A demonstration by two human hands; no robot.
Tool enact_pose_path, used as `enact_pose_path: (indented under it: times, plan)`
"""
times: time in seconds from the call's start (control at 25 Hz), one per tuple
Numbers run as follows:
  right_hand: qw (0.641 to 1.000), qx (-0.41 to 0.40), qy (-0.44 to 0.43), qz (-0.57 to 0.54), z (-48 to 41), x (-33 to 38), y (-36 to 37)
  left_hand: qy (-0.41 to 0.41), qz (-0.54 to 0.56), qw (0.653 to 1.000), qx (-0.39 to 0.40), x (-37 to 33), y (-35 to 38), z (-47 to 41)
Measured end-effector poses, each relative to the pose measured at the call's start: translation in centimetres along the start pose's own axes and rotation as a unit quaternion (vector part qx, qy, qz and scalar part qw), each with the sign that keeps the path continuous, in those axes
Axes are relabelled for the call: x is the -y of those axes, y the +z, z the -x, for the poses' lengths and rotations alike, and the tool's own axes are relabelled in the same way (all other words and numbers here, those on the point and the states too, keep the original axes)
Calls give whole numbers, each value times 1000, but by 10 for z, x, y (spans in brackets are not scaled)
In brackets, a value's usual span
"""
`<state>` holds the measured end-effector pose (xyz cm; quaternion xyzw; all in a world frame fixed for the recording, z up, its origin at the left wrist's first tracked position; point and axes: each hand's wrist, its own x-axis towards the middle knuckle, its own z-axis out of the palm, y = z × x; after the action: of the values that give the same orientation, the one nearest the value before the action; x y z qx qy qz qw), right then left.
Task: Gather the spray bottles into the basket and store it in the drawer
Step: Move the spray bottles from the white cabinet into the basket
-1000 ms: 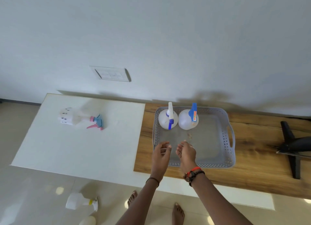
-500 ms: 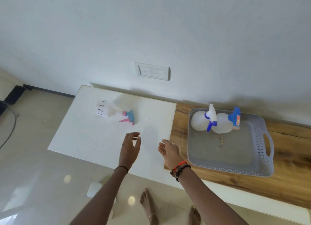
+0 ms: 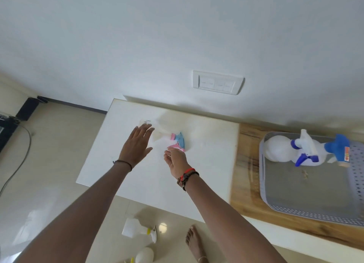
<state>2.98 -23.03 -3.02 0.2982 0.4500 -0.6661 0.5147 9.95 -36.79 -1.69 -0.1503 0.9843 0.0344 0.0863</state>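
A white spray bottle with a pink and blue trigger head [image 3: 178, 140] lies on its side on the white table [image 3: 206, 164]. My left hand [image 3: 136, 144] hovers open over the bottle's body and partly hides it. My right hand [image 3: 175, 159] is open just below the trigger head, its fingertips close to it. The grey perforated basket [image 3: 307, 209] sits on the wooden counter at the right. In its far end stand two white bottles, one with a white and blue head [image 3: 283, 150] and one with a blue head [image 3: 337, 147].
On the floor below the table lie a white bottle with a yellow and white trigger [image 3: 137, 230] and another white bottle [image 3: 143, 256]. My bare foot [image 3: 194, 241] stands beside them. A wall switch plate [image 3: 217, 84] is above the table. A black cable [image 3: 17, 164] runs along the floor at left.
Both hands have moved from the basket leftward over the white table to the lying pink and blue bottle. The view has swung left with them.
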Motion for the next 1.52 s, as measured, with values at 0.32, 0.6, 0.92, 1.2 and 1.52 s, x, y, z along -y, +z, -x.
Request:
enact_pose_path:
  times: [0.32, 0.6, 0.92, 1.2, 1.52]
  plan:
    - [994, 24, 4, 110, -57, -8, 35, 32, -95, 988, 117, 34, 24, -60]
    - [998, 0, 12, 61, -60, -20, 43, -39, 52, 995, 81, 34, 38, -57]
    - [999, 21, -18, 41, -30, -11, 0, -116, 334, 935, 3, -3, 49, 1]
    - [992, 45, -45, 105, 14, 15, -68, -100, 405, 908, -32, -80, 33, 38]
    - [973, 12, -137, 184, 98, 55, -159, -66, 507, 859, -34, -209, 11, 69]
